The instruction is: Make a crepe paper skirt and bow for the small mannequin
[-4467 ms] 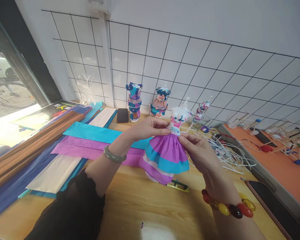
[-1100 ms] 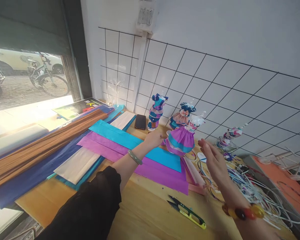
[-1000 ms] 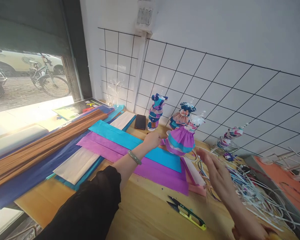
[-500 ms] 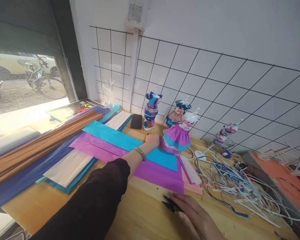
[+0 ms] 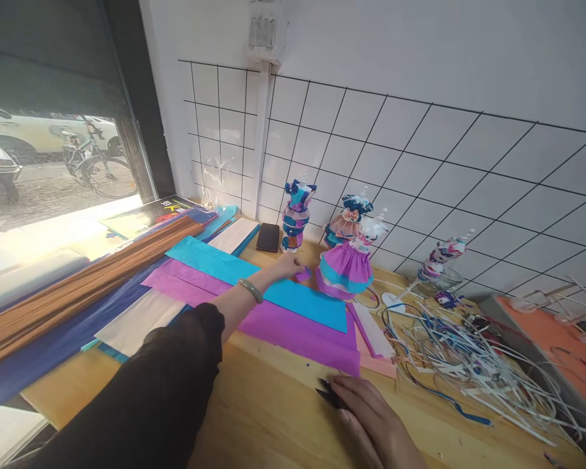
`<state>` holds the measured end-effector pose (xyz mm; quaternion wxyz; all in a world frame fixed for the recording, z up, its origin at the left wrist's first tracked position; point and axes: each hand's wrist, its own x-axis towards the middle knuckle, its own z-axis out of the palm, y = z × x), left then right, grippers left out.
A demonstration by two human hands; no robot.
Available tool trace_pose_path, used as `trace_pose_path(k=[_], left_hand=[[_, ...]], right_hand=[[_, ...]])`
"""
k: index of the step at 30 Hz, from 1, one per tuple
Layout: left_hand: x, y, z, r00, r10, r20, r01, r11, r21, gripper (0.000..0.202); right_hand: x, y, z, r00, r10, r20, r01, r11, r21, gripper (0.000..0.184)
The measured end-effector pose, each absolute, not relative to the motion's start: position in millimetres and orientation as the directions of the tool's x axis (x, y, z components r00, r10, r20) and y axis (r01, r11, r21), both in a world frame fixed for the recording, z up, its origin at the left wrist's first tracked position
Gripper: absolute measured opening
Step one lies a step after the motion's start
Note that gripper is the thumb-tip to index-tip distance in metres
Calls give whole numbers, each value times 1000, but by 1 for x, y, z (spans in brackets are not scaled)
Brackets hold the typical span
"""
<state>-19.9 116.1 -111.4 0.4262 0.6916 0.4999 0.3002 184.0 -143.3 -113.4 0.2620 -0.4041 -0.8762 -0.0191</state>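
Note:
My left hand (image 5: pixel 287 266) reaches across the paper toward the back of the table, its fingers pinched on a small purple paper piece (image 5: pixel 303 274). Under that arm lie a long blue paper strip (image 5: pixel 317 307) and a wider purple paper sheet (image 5: pixel 297 339). Just right of the hand stands a mini dress form in a purple and blue ruffled skirt (image 5: pixel 346 267). At the front, my right hand (image 5: pixel 376 417) rests on the table, closed around dark scissors (image 5: pixel 328 393); the blades point left and the handles are hidden under the palm.
Behind stand two more small dressed forms (image 5: pixel 296 218) (image 5: pixel 346 225) and a black phone (image 5: pixel 267 238). Tangled strips (image 5: pixel 473 358) cover the right side, beside an orange-bottomed box (image 5: pixel 542 332). Brown and navy paper rolls (image 5: pixel 102 286) lie left. A wire grid (image 5: pixel 366 137) hangs on the wall.
My left hand has drawn slightly left, and the small purple piece now shows in its fingers. My right hand stays with the scissors, shifted only a little. The view has tilted slightly.

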Motion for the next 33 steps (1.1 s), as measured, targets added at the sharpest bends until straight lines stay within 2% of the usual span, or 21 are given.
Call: trace_pose_path(k=[5, 9, 11, 14, 17, 20, 25, 27, 30, 33], left_hand=[[-48, 85, -94, 494, 869, -42, 298, -123, 947, 23], [-45, 45, -85, 643, 763, -70, 187, -68, 980, 29], [-38, 26, -84, 684, 727, -59, 145, -56, 988, 30], [-26, 4, -86, 710, 703, -50, 165, -98, 981, 31], [-18, -8, -92, 742, 669, -46, 146, -94, 985, 34], [-13, -12, -97, 761, 646, -60, 125, -55, 991, 35], [-13, -8, -101, 771, 634, -61, 125, -56, 991, 37], [-13, -6, -100, 761, 646, -63, 112, -35, 993, 37], [-12, -6, -101, 728, 679, -89, 94, 30, 995, 39], [-9, -11, -101, 709, 697, -107, 129, 22, 991, 46]], right_hand=[[182, -146, -111, -425, 790, 442, 727, 589, -354, 28], [172, -141, -104, -217, 925, 311, 733, 365, -575, 29], [164, -133, -99, -104, 963, 247, 697, 248, -672, 39], [152, -116, -95, -24, 989, 147, 573, 134, -809, 53], [145, -104, -101, 49, 999, -15, 317, -30, -948, 50], [147, -100, -110, 20, 987, -156, 151, -158, -976, 37], [159, -101, -118, 89, 968, -233, 86, -241, -967, 39], [164, -100, -119, 139, 970, -197, 124, -215, -969, 40], [168, -99, -119, 199, 980, -27, 288, -85, -954, 37], [166, -103, -119, 189, 976, 105, 442, 11, -897, 31]])
